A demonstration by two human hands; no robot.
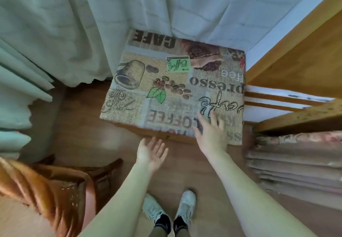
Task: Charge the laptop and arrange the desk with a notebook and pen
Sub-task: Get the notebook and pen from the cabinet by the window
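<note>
A small table covered by a coffee-print cloth (pixel 166 81) stands in front of me, against the curtains. My right hand (pixel 210 135) lies over the cloth's near right edge with its fingers spread and straight. My left hand (pixel 150 152) hovers palm up just before the table's near edge, fingers relaxed, holding nothing. No laptop, charger, notebook or pen shows in this view.
Pale curtains (pixel 74 24) hang behind and to the left. A wooden frame (pixel 299 55) rises on the right, with folded fabric (pixel 296 162) stacked below it. A chair with orange cloth (pixel 46 190) sits at the lower left. My feet (pixel 170 211) stand on the wooden floor.
</note>
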